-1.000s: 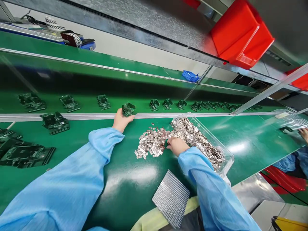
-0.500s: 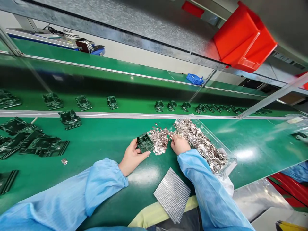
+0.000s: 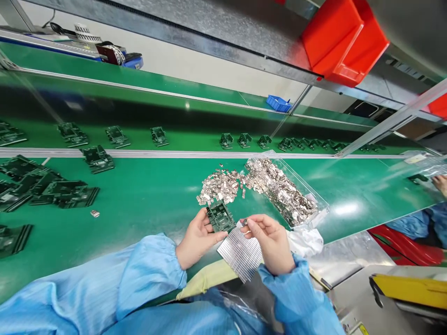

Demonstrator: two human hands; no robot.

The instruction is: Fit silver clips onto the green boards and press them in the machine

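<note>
My left hand (image 3: 197, 238) grips a green circuit board (image 3: 220, 217) by its edge, tilted above the bench. Close to the board's right corner, my right hand (image 3: 268, 237) pinches a small metal piece (image 3: 244, 222) between thumb and fingers. Beneath both hands lies a silver ridged sheet (image 3: 240, 253) at the bench's near edge, partly covered by my right hand. Beyond the board spreads a loose heap of small shiny metal pieces (image 3: 218, 185). A clear plastic tray (image 3: 307, 184) full of similar pieces stands to its right.
Stacked circuit boards (image 3: 52, 186) lie at the left, beside a single metal piece (image 3: 94, 213). More boards (image 3: 159, 136) line the strip behind a pale rail (image 3: 188, 153). A red bin (image 3: 344, 42) hangs from the shelf overhead. At far right, another person's hand (image 3: 440, 184) shows.
My right hand has come away from the heap toward me, now with a metal piece in its fingers. My left hand has brought the board slightly nearer and to the right.
</note>
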